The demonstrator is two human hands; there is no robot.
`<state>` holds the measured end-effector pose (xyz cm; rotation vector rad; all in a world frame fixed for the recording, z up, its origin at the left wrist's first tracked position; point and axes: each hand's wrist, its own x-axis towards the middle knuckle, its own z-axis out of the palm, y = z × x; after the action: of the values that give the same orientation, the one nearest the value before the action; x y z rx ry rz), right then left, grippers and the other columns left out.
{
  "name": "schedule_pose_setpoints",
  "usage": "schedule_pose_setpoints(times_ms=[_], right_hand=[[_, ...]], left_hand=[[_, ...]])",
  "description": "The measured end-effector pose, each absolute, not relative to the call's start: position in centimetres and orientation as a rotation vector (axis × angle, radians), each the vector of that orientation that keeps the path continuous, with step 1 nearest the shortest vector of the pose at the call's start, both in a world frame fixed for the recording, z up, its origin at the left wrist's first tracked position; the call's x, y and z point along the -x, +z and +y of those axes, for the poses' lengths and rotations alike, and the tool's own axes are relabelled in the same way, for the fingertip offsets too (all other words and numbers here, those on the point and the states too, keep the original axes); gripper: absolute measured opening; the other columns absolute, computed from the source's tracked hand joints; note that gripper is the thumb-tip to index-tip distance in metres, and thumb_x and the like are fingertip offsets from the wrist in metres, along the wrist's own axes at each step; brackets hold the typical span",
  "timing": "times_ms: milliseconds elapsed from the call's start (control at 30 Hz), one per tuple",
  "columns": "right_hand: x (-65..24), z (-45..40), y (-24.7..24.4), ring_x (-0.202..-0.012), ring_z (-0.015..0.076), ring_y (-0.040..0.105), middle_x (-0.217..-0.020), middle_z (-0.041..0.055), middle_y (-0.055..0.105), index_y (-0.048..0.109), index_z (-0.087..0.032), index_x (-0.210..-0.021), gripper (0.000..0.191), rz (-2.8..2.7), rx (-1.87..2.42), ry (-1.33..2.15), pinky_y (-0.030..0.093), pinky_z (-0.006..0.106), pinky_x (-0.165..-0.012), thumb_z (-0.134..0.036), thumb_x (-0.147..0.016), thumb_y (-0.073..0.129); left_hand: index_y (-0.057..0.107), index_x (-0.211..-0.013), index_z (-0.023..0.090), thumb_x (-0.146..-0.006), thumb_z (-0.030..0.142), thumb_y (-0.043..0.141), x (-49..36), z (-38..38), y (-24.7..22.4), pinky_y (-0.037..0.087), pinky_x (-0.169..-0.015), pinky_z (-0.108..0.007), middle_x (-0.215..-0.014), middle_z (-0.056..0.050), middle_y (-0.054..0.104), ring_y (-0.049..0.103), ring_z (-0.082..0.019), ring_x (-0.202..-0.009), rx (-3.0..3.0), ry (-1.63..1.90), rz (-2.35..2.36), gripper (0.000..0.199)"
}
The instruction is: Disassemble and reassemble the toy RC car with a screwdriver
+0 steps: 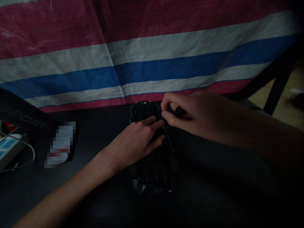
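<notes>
A dark toy car (158, 172) lies on the black tabletop, its underside apparently turned up, with wheels at its corners and thin light-blue edging. Across its middle my left hand (140, 139) presses down with bent fingers, gripping the body. At the car's far right corner my right hand (192, 112) is closed in a pinch around a small black piece (180, 110). Its kind is too dark to make out, and I cannot tell whether it is joined to the car. A small red dot shows on the car just below my left fingers.
A striped red, white and blue sheet (152, 69) hangs behind the table. At left are a power strip (11, 148) with a white cable, a blurred-out flat object (60, 144) and a dark item lettered "SPORT" (23, 114). A black frame leg (275, 91) stands at right.
</notes>
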<state>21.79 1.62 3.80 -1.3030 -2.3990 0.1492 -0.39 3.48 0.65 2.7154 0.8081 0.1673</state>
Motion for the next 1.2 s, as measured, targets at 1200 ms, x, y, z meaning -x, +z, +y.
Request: schedule_pose_setpoints(times_ms=[1200], right_hand=[[-21.24,1.60,3.67,-0.066,0.0150,0.061,-0.078,-0.0002,0.069,0.063,-0.021,-0.100,0.009,-2.347,1.296,0.081,0.034,0.028,-0.063,-0.025,-0.095,0.056]], left_hand=[[0.063,-0.125,0.018,-0.107,0.032,0.048,0.45,3.65,0.46,0.058,-0.095,-0.038,-0.129,-0.010,0.062,0.071,-0.023,-0.106,-2.709,0.175,0.790,0.027]])
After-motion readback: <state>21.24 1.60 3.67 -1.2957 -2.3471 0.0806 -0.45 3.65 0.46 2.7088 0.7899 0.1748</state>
